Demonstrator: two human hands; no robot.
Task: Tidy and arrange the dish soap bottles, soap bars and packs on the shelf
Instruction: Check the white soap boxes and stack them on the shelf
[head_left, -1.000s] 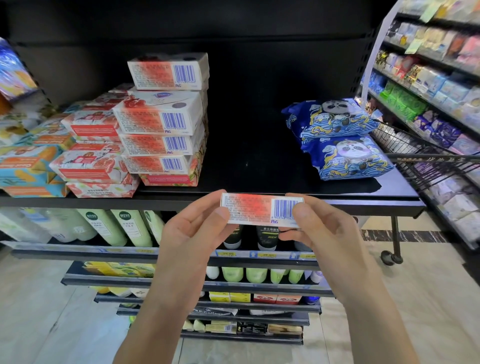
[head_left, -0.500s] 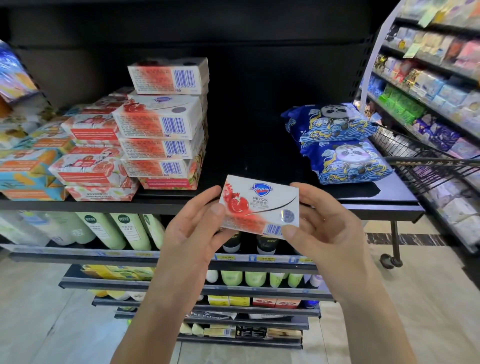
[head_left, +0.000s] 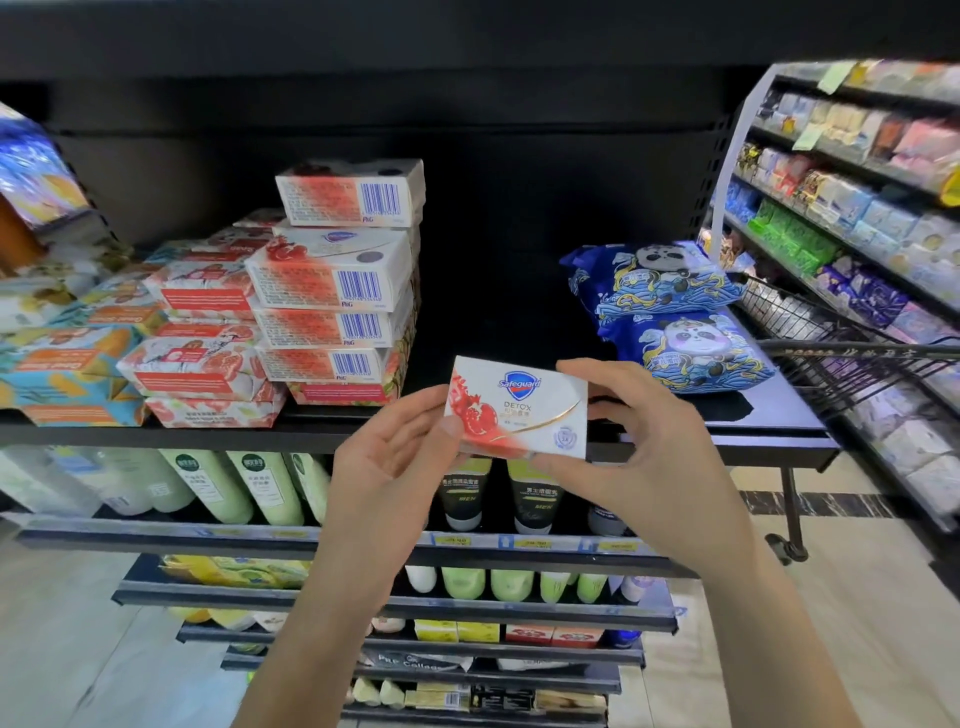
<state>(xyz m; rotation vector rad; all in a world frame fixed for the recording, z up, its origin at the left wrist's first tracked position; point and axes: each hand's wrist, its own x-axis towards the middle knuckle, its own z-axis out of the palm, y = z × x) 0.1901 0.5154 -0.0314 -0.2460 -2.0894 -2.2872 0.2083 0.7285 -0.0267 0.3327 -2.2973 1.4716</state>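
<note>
**Item held.** One soap box (head_left: 519, 408) is gripped by both hands in front of the shelf (head_left: 779, 439), at the level of its front edge and not resting on it. The left hand (head_left: 395, 457) pinches the box's left short end, with the thumb laid on the printed face. The right hand (head_left: 639, 457) pinches the right end, with one finger curled over the top corner and the thumb along the lower edge.

**Orientation.** The box's long axis runs left to right and dips slightly toward the right. The broad branded face is turned to the camera, with the logo upright and readable. The box is therefore held on edge, not flat.

**Relation to destination.** The stack of matching boxes (head_left: 332, 291) stands up and to the left of the held box, further back on the shelf. Its boxes lie flat with their long axes across the shelf, and their narrow barcode sides face forward. The left hand is the nearer one to this stack. A bare stretch of shelf lies directly behind the held box, between the stack and the panda packs (head_left: 670, 317) to the right.

**Assessment.** The long axis is judged to match the stack already. To sit like its neighbours, the broad face would have to be tipped upward. It is not determined whether the top of the stack or the bare stretch is intended.
</note>
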